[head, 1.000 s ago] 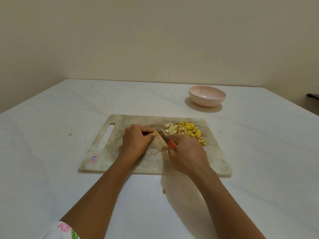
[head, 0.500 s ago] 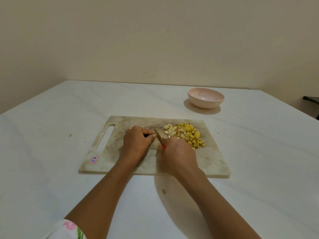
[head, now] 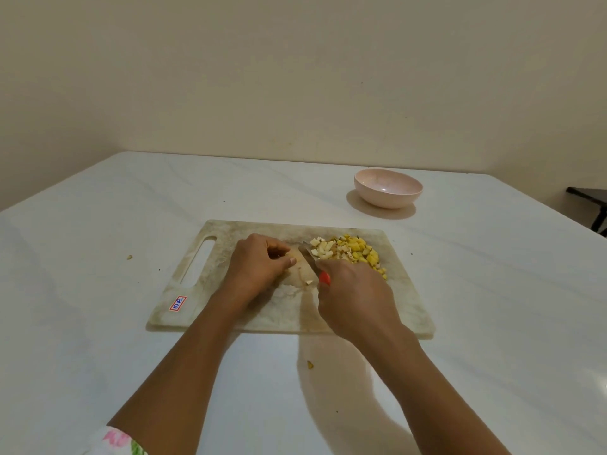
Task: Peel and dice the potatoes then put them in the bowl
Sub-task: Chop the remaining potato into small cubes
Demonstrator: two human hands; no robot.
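A pale marbled cutting board (head: 230, 310) lies on the white table. My left hand (head: 259, 264) has its fingers curled over a pale potato piece (head: 300, 269) in the middle of the board, mostly hidden. My right hand (head: 354, 290) grips a knife with a red handle (head: 324, 277). Its blade (head: 307, 251) points up and left, beside the potato piece. A heap of yellow and white potato dice (head: 351, 252) sits on the board's far right part. A pink bowl (head: 387, 188) stands beyond the board with nothing in it.
Small scraps lie on the table, one at the left (head: 129, 257) and one near the front (head: 310, 365). A dark piece of furniture (head: 591, 205) shows past the table's right edge. A beige wall stands behind.
The knife blade has shifted slightly right, toward the dice heap, after cutting close to my left fingers. My left hand stays on the potato piece.
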